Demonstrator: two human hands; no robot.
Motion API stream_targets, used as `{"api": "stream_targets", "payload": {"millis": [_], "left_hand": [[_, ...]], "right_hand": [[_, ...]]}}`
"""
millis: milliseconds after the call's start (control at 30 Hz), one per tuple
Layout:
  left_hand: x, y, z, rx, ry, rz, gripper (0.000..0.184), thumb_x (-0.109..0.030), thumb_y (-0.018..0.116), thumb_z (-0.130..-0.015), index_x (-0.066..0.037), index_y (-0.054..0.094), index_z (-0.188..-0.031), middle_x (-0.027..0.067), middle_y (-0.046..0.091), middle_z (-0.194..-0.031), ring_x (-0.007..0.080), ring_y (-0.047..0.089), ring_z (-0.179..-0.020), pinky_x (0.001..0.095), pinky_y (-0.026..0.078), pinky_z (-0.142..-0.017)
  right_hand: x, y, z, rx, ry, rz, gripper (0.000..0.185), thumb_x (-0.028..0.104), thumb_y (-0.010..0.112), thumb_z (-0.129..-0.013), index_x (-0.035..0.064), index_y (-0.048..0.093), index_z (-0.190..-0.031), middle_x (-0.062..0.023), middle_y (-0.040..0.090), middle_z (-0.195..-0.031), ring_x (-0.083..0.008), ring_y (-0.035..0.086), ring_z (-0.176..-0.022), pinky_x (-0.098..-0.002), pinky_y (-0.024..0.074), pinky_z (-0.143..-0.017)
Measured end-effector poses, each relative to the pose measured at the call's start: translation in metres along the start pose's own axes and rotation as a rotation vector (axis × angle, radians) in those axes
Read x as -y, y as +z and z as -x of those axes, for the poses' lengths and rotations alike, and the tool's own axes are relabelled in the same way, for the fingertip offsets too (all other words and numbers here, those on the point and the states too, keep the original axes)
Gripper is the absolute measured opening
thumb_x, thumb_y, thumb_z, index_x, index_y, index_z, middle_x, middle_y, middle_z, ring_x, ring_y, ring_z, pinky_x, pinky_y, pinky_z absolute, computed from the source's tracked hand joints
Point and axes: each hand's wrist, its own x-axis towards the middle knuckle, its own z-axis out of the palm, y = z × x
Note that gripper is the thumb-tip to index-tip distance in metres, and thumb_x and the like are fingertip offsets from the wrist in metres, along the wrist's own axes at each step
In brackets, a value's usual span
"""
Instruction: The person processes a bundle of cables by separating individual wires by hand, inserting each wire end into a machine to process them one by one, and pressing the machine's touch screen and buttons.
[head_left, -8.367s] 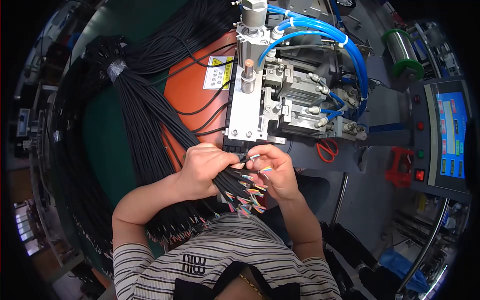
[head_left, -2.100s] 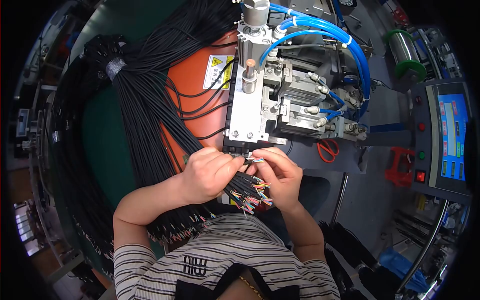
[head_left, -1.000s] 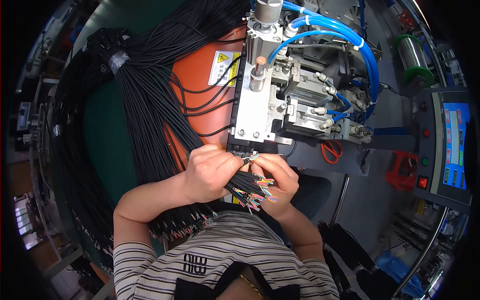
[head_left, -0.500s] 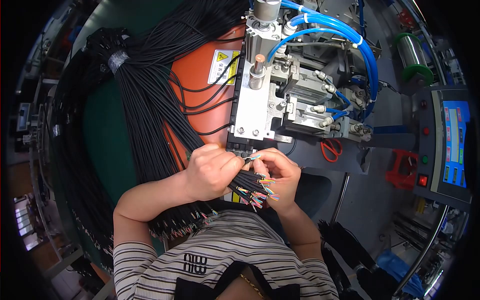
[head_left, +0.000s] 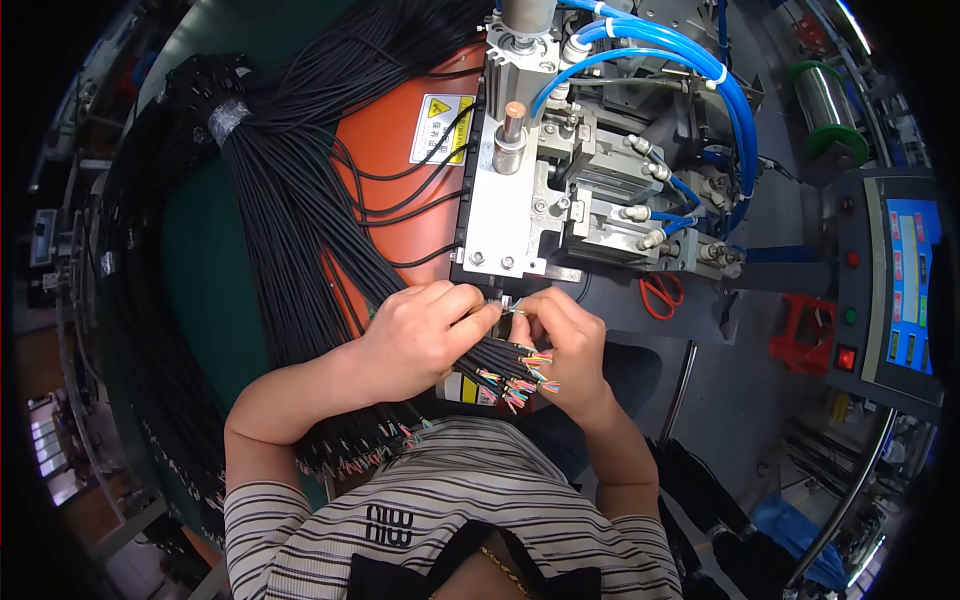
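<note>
My left hand (head_left: 425,328) is closed at the front of the machine, thumb and forefinger pinching the end of a black cable. The rest of a cable bundle (head_left: 488,357) runs out under this hand, and its stripped ends (head_left: 517,388) show red, yellow, blue and white wires. Facing it, my right hand (head_left: 570,345) is closed too, its fingertips on the thin coloured wires (head_left: 514,308) of the pinched cable. Both sets of fingertips are just below the machine's metal plate (head_left: 500,225). The fingers partly hide the cable end.
A large bundle of black cables (head_left: 270,220), tied with clear wrap, lies on the left over an orange surface (head_left: 400,240). Blue air hoses (head_left: 735,130) curve above the machine. Red-handled scissors (head_left: 661,296), a control panel (head_left: 908,285) and a wire spool (head_left: 828,105) are on the right.
My fingertips have shifted slightly up toward the machine's front edge with the wire ends. The fingers of my right hand have changed their hold on the wires. The view has moved a little.
</note>
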Motion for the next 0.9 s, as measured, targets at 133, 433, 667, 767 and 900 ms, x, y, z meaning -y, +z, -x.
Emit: {"api": "stream_targets", "payload": {"millis": [133,433,667,767,900], "left_hand": [[0.004,0.003,0.0,0.03,0.037,0.002,0.039,-0.01,0.064,-0.07,0.002,0.064,-0.107,0.0067,0.056,-0.086,0.021,0.058,-0.073,0.0319,0.049,-0.061],[-0.001,-0.002,-0.008,0.18,0.137,-0.141,0.044,-0.011,0.06,-0.071,0.007,0.062,-0.111,0.006,0.052,-0.082,0.0193,0.054,-0.071,0.0305,0.048,-0.059],[-0.005,-0.004,-0.016,0.273,0.098,-0.184,0.043,-0.012,0.06,-0.071,0.007,0.061,-0.11,0.0057,0.052,-0.083,0.0191,0.054,-0.072,0.0294,0.049,-0.06],[-0.003,-0.002,-0.012,0.243,0.102,-0.169,0.043,-0.011,0.06,-0.07,0.007,0.061,-0.11,0.0056,0.052,-0.083,0.0191,0.054,-0.071,0.0294,0.049,-0.06],[-0.001,-0.002,-0.012,0.229,0.078,-0.108,0.044,-0.01,0.061,-0.069,0.006,0.061,-0.109,0.0055,0.052,-0.083,0.019,0.054,-0.072,0.0297,0.049,-0.06]], "right_hand": [[-0.003,0.003,0.0,0.02,0.087,-0.073,0.007,0.0,0.068,-0.077,0.0011,0.062,-0.079,-0.006,0.058,-0.07,-0.0161,0.059,-0.049,-0.0289,0.0449,-0.046],[-0.004,0.0,-0.002,-0.014,0.002,0.018,0.004,0.006,0.069,-0.081,0.0024,0.067,-0.083,-0.0076,0.063,-0.074,-0.0241,0.062,-0.054,-0.0328,0.0472,-0.049],[-0.002,-0.007,-0.007,0.066,0.028,0.09,0.006,0.007,0.069,-0.081,0.0033,0.067,-0.085,-0.0081,0.063,-0.076,-0.0261,0.063,-0.057,-0.0344,0.0484,-0.051],[-0.002,-0.003,-0.005,0.006,0.006,0.094,0.008,0.005,0.07,-0.08,0.0029,0.066,-0.086,-0.0075,0.063,-0.074,-0.0247,0.062,-0.055,-0.0331,0.0482,-0.05],[-0.006,0.001,-0.001,-0.009,-0.001,0.026,0.009,0.002,0.07,-0.078,0.0024,0.064,-0.085,-0.0061,0.061,-0.071,-0.0188,0.06,-0.051,-0.0297,0.0464,-0.046]]}}
